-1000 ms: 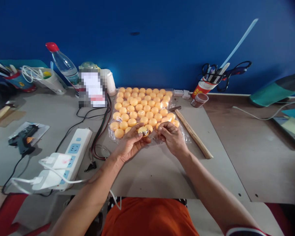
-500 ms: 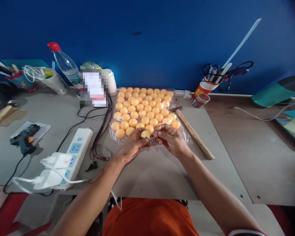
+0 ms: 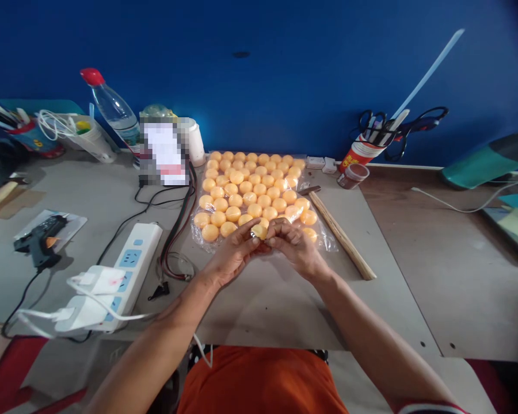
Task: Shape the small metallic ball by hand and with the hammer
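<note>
A clear plastic bag (image 3: 323, 237) full of orange balls (image 3: 247, 188) lies on the grey table (image 3: 280, 299) in front of me. My left hand (image 3: 231, 256) and my right hand (image 3: 296, 247) meet at the bag's near edge. Both pinch one orange ball (image 3: 259, 231) between their fingertips. The fingers of both hands are curled around it, and what is under the ball is hidden.
A white power strip (image 3: 112, 282) with plugs and cables lies at the left, a black glue gun (image 3: 41, 244) beyond it. A wooden stick (image 3: 341, 236) lies right of the bag. A water bottle (image 3: 110, 112), cups with pens and a cup with scissors (image 3: 366, 146) stand along the blue wall.
My two hands have drawn together. The right hand, apart from the ball a second ago, now pinches it along with the left.
</note>
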The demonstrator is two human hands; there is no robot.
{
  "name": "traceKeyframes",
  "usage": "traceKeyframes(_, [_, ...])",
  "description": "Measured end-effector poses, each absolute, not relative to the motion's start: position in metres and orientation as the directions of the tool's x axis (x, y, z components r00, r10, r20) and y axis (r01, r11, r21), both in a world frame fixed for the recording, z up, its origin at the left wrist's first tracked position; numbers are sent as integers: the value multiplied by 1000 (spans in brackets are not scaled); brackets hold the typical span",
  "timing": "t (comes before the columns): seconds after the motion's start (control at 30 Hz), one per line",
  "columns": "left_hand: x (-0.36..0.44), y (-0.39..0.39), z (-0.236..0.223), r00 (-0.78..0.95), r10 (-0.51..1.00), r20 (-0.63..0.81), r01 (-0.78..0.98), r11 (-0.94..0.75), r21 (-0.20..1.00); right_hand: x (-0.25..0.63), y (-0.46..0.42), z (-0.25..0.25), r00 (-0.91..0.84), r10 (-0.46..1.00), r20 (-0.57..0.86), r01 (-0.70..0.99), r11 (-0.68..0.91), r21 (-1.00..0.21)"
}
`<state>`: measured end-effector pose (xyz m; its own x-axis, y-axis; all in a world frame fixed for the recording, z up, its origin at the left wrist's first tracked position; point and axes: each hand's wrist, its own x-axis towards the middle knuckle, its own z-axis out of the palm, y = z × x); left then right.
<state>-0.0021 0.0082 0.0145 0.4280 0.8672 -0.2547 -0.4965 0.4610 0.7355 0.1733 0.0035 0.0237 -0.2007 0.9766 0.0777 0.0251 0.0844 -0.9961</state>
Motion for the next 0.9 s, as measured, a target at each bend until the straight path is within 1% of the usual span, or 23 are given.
traceKeyframes(0.07, [-3,8,14,453,853,-259,-505,484,715,172,4,25,-192,975,112,83,130,-988])
traceKeyframes(0.17, [-4,8,13,478,840,-257,-509,503,698,171,5,25,-190,975,116,122,140,-983])
traceKeyframes(0.3, [-3,8,12,474,838,-269,-507,509,695,170,6,26,-202,975,92,121,118,-986])
traceKeyframes(0.47, [-2,7,13,463,846,-266,-516,501,695,170,5,23,-173,984,51,134,75,-988])
traceKeyframes(0.67, [-1,7,14,453,848,-273,-506,497,704,171,5,21,-155,987,44,142,66,-988])
traceKeyframes(0.8, [1,6,15,429,853,-298,-518,503,692,170,5,19,-153,988,-1,126,19,-992])
traceKeyframes(0.9, [2,6,16,414,854,-314,-521,506,687,169,5,18,-146,989,-9,111,8,-994])
